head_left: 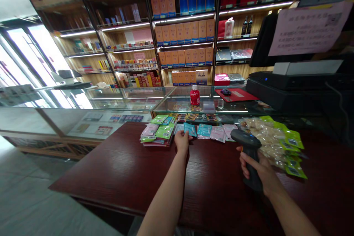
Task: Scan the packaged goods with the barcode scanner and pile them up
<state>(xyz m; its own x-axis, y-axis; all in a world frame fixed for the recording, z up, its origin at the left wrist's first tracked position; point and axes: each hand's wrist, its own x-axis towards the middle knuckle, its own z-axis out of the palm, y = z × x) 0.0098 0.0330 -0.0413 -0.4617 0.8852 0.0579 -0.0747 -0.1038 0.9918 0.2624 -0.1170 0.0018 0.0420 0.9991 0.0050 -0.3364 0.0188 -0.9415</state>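
My right hand [258, 169] is closed round the grip of a black barcode scanner [249, 155], whose head points toward a row of small packets. My left hand [181, 141] reaches across the dark red wooden table [116, 169] and pinches the edge of a teal packet [190, 129] at the left end of that row. More teal and pink packets [218, 132] lie beside it to the right. A stack of green and pink packets [157, 132] sits just left of my left hand.
A pile of clear snack bags with green labels [276, 143] lies at the table's right. Behind stands a glass counter [166, 103] with a red bottle [195, 96], a red mat and a black till [290, 81]. Shelves of boxes [185, 33] line the wall.
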